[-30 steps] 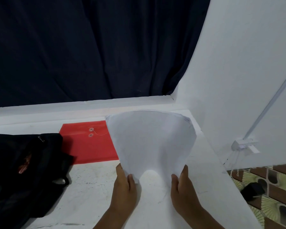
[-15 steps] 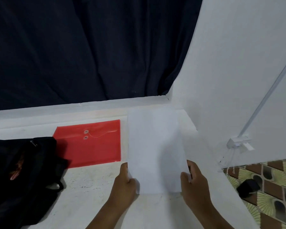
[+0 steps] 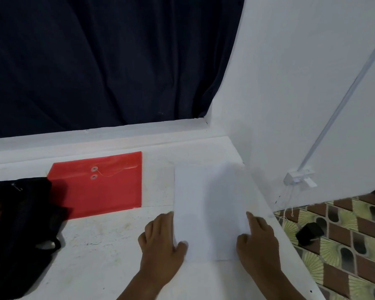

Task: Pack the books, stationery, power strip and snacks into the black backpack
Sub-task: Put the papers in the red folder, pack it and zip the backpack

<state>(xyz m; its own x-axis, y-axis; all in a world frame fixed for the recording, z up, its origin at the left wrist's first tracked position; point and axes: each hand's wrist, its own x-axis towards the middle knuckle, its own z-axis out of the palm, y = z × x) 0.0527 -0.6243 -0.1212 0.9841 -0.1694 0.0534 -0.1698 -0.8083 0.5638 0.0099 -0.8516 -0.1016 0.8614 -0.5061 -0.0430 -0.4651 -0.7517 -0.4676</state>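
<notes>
Black backpack (image 3: 17, 234) sits far left of the left hand, slumped on the white table (image 3: 100, 256). Dark fabric, top open, a zipper pull catching light near its upper edge, a strap loop hanging toward the hands. Something reddish shows inside at the left frame edge; can't tell what. The bag's left and lower parts are cut off by the frame.

Red envelope folder (image 3: 100, 187) lies flat just beyond and left of the left hand. Two round string-tie buttons with a thin string are on its flap. Its left corner goes under the backpack.

Left hand (image 3: 160, 245) grips the left edge of the white paper sheets (image 3: 206, 211), thumb curled over the top near the lower corner, fingers bent along the edge.

Paper is between both hands, plain white, tall and narrow, with a soft shadow down the middle. It looks bowed or folded lengthwise, can't tell which, nor how many sheets. It blends with the table; the far edge is hard to trace.

Right hand (image 3: 258, 241) holds the right edge, fingers curled on it, index pointing forward along the side.

Right of the right hand: white wall (image 3: 301, 83) with a small white bracket (image 3: 299, 179), patterned floor tiles (image 3: 344, 234), and a small black object (image 3: 310, 233), unidentifiable.
</notes>
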